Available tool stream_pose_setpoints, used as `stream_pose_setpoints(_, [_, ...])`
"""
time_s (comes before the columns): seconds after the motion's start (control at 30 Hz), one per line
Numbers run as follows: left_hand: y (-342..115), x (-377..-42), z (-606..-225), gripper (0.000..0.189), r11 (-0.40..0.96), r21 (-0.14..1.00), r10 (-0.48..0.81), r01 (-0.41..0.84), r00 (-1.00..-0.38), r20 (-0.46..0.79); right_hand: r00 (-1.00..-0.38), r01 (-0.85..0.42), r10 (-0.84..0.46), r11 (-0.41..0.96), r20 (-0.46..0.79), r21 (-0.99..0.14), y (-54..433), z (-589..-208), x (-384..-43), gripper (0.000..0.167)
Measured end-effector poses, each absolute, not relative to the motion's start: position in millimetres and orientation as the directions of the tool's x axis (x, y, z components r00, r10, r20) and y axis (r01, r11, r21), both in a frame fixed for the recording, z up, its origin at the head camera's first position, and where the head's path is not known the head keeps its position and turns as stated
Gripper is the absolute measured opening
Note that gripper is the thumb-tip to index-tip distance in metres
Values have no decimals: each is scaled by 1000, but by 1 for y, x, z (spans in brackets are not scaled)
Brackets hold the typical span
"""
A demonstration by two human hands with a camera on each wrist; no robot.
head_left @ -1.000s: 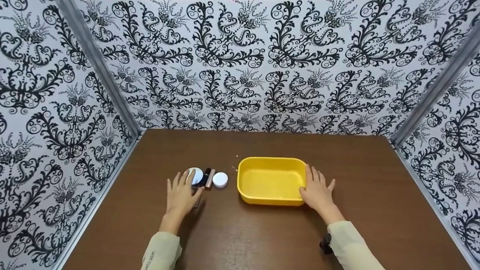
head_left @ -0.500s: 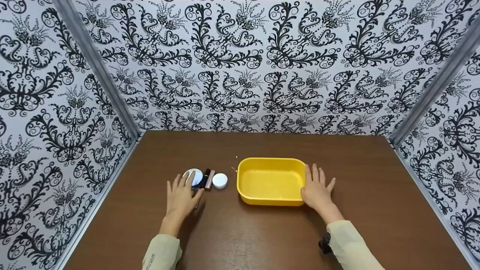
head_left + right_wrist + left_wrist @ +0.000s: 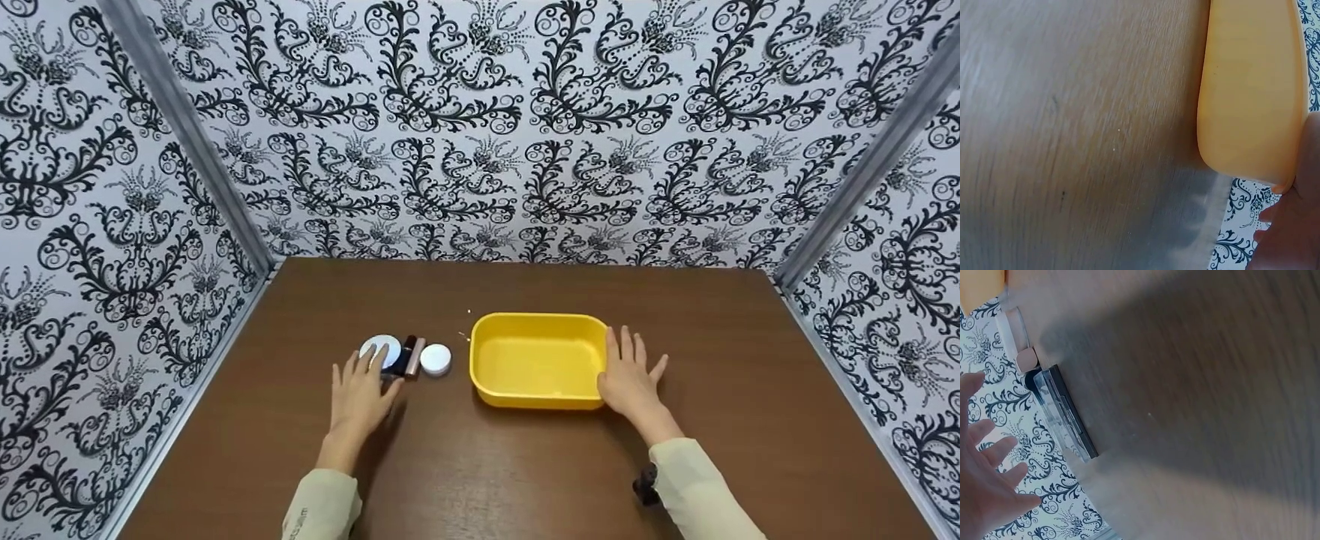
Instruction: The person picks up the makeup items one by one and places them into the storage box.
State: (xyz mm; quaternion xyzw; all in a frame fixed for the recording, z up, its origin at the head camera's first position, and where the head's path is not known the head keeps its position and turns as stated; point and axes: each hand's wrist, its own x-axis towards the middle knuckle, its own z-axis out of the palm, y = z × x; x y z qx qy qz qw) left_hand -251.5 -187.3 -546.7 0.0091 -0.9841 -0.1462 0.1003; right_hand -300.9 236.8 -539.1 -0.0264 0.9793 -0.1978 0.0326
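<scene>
My left hand (image 3: 358, 401) is held over a small group of cosmetics with its fingers spread. Under its fingertips lies a round, pale-topped container (image 3: 382, 349). Beside that are a dark tube (image 3: 406, 354), a pinkish lipstick-like tube (image 3: 416, 358) and a white round jar (image 3: 436, 360). In the left wrist view, a clear-lidded case with a black base (image 3: 1067, 413) lies on the table, apart from the fingers (image 3: 999, 451). My right hand (image 3: 631, 386) rests against the right end of a yellow rectangular tub (image 3: 538, 403), fingers mostly straight, touching its rim.
Brown wooden table (image 3: 480, 472) under everything. Black-and-white patterned walls (image 3: 480, 150) stand behind and at both sides, with grey metal strips (image 3: 187, 135) at the corners. Tiny light specks lie left of the tub.
The head view has shifted slightly. Both hands stay in nearly the same places, and the tub and cosmetics look unmoved.
</scene>
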Motion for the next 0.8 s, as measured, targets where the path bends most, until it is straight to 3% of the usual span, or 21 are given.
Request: stream_pose_setpoints(0.8, [-181, -253, -547, 57, 963, 267, -19, 45, -972, 233, -998, -34, -53, 930, -42, -367, 235, -537, -298, 80])
